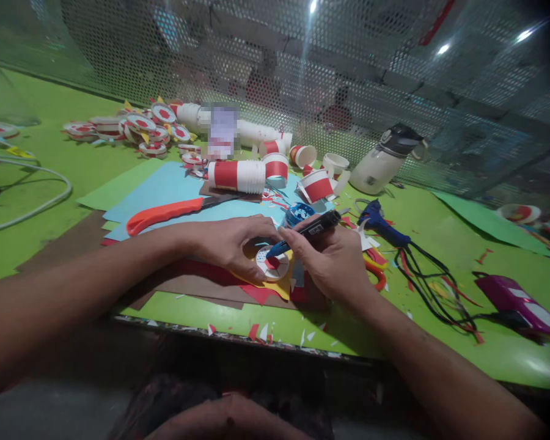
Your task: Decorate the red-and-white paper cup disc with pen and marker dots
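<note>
Green table (9, 244) before a mesh screen (174, 73), marker (319, 227) held at a white disc (273, 265)

The table's near edge crosses below both forearms, strewn with red and white scraps (254, 332); the mesh screen bounds the far side. Green surface shows broadly at left, while at right room for moving narrows: a blue glue gun (380, 223) and an orange loop handle (382, 282) lie near the right hand (341, 263). Layered paper sheets (146, 189) cover the middle, and a stack of red-and-white cups (238, 176) lies sideways beyond the hands.

The left hand (242, 241) curls fingers and thumb around the disc's rim, above the sheets near the front edge. The right hand pinches the marker, whose long axis slants from upper right to lower left, its blue end pointing down at the disc's dotted part; whether it touches cannot be told. The disc's flat face, red at its centre, is turned up.
</note>
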### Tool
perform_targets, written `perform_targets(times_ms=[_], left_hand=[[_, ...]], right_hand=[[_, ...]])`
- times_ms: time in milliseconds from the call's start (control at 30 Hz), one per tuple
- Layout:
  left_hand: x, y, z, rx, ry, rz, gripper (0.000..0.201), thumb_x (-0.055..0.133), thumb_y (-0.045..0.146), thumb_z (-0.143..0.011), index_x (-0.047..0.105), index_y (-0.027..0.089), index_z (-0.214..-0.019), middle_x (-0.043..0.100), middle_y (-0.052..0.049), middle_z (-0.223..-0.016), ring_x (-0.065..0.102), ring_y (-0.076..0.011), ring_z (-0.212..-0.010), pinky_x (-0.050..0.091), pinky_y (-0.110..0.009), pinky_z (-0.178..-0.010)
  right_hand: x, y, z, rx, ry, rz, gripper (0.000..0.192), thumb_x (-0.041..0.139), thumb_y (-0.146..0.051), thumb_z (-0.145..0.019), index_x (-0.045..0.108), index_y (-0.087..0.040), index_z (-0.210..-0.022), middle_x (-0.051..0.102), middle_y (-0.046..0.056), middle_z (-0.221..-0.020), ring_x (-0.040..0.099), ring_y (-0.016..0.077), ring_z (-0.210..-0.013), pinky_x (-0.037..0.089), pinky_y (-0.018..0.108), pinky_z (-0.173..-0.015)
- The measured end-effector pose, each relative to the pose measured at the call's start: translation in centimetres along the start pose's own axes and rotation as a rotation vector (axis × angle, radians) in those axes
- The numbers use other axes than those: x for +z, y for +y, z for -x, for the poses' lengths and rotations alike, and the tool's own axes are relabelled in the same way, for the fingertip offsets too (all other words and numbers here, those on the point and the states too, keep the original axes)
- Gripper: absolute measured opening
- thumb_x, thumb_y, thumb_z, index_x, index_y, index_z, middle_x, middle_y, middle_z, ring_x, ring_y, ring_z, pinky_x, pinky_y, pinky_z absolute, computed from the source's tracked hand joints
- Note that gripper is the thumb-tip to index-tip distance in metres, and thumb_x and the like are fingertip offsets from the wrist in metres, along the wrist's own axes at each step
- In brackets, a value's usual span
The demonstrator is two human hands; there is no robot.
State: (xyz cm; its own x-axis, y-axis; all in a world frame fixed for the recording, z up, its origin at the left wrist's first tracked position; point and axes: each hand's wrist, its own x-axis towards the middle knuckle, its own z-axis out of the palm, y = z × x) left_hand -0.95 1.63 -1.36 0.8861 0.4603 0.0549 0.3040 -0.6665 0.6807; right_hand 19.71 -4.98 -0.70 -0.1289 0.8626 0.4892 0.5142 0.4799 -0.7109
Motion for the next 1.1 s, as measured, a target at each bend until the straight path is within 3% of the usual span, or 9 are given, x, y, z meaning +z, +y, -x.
perform_targets(times_ms=[233, 400, 567, 767, 933, 1100], left_hand=[[-0.1, 0.0, 0.0, -0.067, -0.002, -0.027, 0.049, 0.078, 0.046, -0.077, 0.063, 0.022, -0.117, 0.059, -0.007, -0.117, 0.057, -0.026, -0.108, 0.046, -0.035, -0.094], [0.2, 0.4, 0.0, -0.158, 0.042, -0.012, 0.059, 0.079, 0.05, -0.072, 0.058, 0.019, -0.118, 0.06, -0.008, -0.115, 0.058, -0.026, -0.102, 0.048, -0.034, -0.085], [0.1, 0.9, 0.0, -0.134, 0.057, -0.027, 0.057, 0.076, 0.05, -0.071, 0.058, 0.016, -0.113, 0.06, -0.009, -0.109, 0.058, -0.0248, -0.096, 0.048, -0.034, -0.08], [0.3, 0.4, 0.2, -0.114, 0.067, 0.016, 0.058, 0.078, 0.048, -0.072, 0.058, 0.016, -0.116, 0.059, -0.009, -0.112, 0.058, -0.0262, -0.101, 0.049, -0.036, -0.086], [0.5, -0.4, 0.4, -0.104, 0.076, 0.096, 0.062, 0.08, 0.044, -0.071, 0.057, 0.02, -0.122, 0.059, -0.007, -0.115, 0.06, -0.0265, -0.105, 0.051, -0.035, -0.088], [0.4, -0.8, 0.4, -0.083, 0.063, 0.053, 0.059, 0.078, 0.045, -0.074, 0.059, 0.019, -0.123, 0.059, -0.007, -0.115, 0.059, -0.0265, -0.105, 0.051, -0.036, -0.089]], right_hand=[[-1.2, -0.9, -0.6, 0.051, 0.286, -0.162, 0.036, 0.078, -0.05, -0.083, 0.066, -0.021, -0.066, 0.057, -0.004, -0.051, 0.049, 0.0108, -0.043, 0.047, 0.025, -0.044], [-2.0, -0.9, -1.2, 0.046, 0.32, -0.234, 0.031, 0.079, -0.049, -0.083, 0.067, -0.02, -0.08, 0.058, -0.006, -0.054, 0.05, 0.0103, -0.043, 0.046, 0.026, -0.044], [-3.2, 0.4, -2.2, 0.019, 0.378, -0.299, 0.02, 0.076, -0.038, -0.085, 0.07, -0.019, -0.09, 0.06, -0.005, -0.059, 0.051, 0.0098, -0.045, 0.044, 0.026, -0.045], [-4.4, 1.2, -3.6, 0.126, 0.254, -0.567, 0.029, 0.077, -0.039, -0.075, 0.072, -0.016, -0.091, 0.061, -0.003, -0.058, 0.054, 0.012, -0.051, 0.047, 0.025, -0.045], [-4.4, 1.9, -4.1, 0.138, 0.268, -0.358, 0.045, 0.072, -0.06, -0.078, 0.059, -0.02, -0.063, 0.054, -0.003, -0.05, 0.047, 0.0099, -0.042, 0.039, 0.025, -0.042], [-3.8, 2.8, -4.4, 0.157, 0.229, -0.204, 0.049, 0.07, -0.063, -0.077, 0.057, -0.02, -0.056, 0.053, -0.002, -0.049, 0.047, 0.0117, -0.045, 0.039, 0.028, -0.048]])
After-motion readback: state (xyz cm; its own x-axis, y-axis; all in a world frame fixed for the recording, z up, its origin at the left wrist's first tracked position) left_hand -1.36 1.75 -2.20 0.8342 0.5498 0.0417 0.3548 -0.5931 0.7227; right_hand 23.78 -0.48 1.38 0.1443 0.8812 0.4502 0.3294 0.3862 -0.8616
